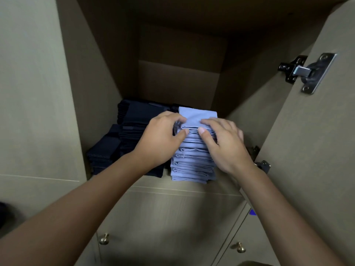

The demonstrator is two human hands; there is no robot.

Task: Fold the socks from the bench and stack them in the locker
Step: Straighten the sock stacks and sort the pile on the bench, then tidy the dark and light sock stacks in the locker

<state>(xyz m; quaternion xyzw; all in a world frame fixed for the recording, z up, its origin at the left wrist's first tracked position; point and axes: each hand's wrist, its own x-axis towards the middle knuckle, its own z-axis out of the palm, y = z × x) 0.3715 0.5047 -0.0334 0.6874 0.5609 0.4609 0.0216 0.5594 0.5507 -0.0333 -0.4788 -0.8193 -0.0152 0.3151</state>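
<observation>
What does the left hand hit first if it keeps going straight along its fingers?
The left hand points right, its fingers already on the light blue sock stack, so that stack comes first. Beyond it lies the right hand, gripping the other side. Depth is hard to judge.

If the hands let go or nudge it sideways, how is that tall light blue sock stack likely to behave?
The light blue sock stack is tall and narrow, so it probably leans or topples easily. Its soft folded layers likely shift against each other. The dark sock stacks beside it may brace its left side; both hands, left and right, rest on it.
</observation>
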